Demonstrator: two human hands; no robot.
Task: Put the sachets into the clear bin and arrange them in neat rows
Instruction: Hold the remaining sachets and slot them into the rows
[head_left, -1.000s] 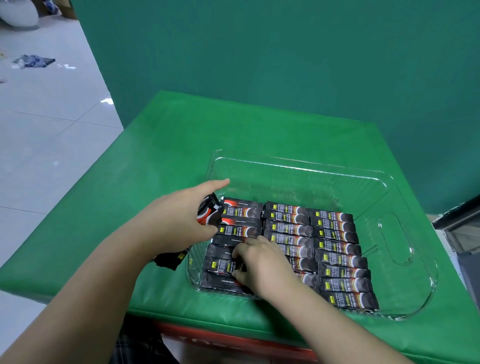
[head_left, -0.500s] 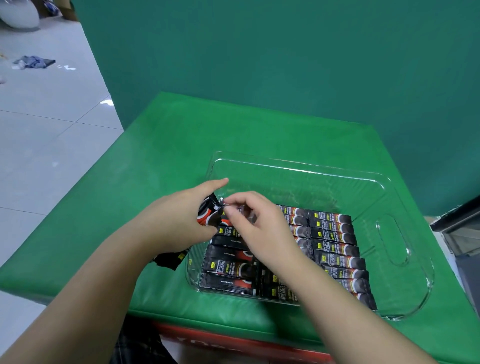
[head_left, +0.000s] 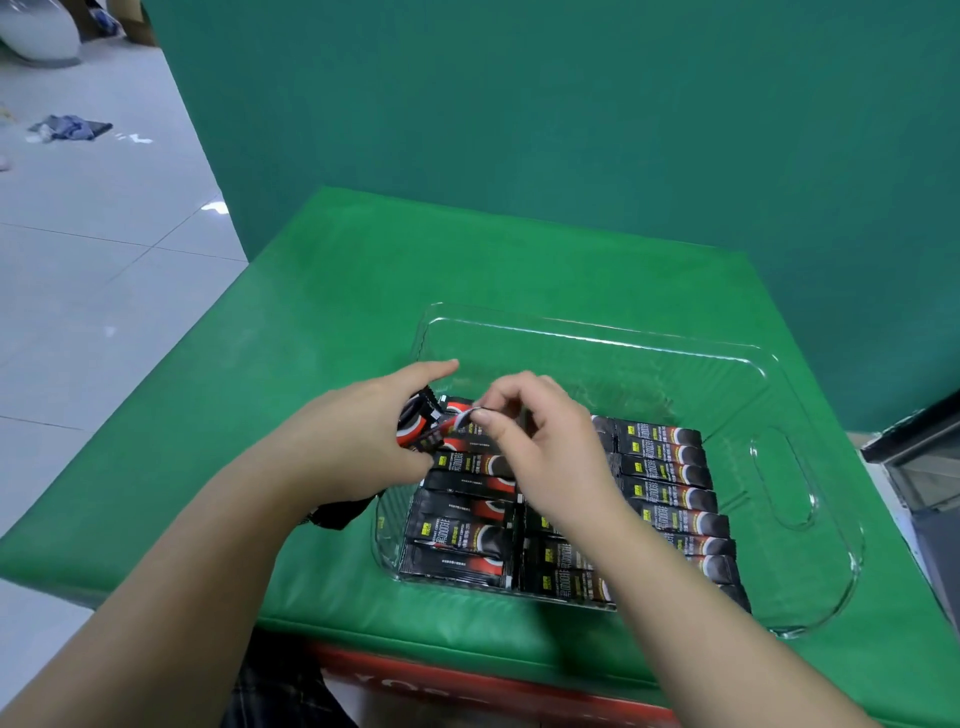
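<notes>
1. While I watched from the head view, far left was grey tiled floor (head_left: 93, 291) with a blue rag (head_left: 70, 127) lying on it, well apart from the table.
2. Green padded tabletop (head_left: 322, 322) sat in front of a green backdrop (head_left: 519, 130).
3. Left hand (head_left: 358, 441) gripped a bundle of sachets (head_left: 418, 428), fingers curled round it, index finger stretched out toward the bin; dark sachet ends (head_left: 340, 512) poked out below the palm, over the mat just beside the bin's left wall.
4. Right hand (head_left: 545, 457) pinched the tip of one sachet (head_left: 457, 420) between thumb and forefinger, right at the bundle, other fingers curled.
5. Clear bin (head_left: 779, 467) stood on the mat; black sachets in rows (head_left: 665, 483) lay flat in its near half, three columns as far as I could see, middle one partly hidden by the right arm. Far half of the bin showed bare bottom.
6. Far right, a dark-edged box or frame (head_left: 914, 467), couldn't tell what.
</notes>
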